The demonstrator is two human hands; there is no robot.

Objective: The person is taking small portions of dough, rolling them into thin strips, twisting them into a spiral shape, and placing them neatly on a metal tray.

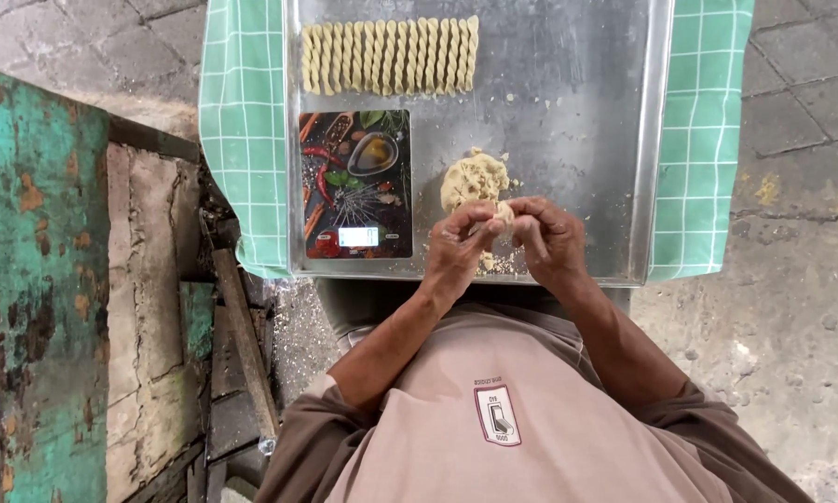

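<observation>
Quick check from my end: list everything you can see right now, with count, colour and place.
metal tray: one, silver, centre, on the cloth
checked cloth: one, green and white, under the tray
twisted dough sticks: one row, count unclear, pale yellow, tray's far edge
kitchen scale: one, dark with food picture, tray's left part
dough lump: one, pale yellow, on the tray beyond the hands
small dough piece: one, pale yellow, between the fingertips
wooden surface: one, peeling teal paint, far left
left hand: pinching the small dough piece
right hand: pinching the same piece
</observation>
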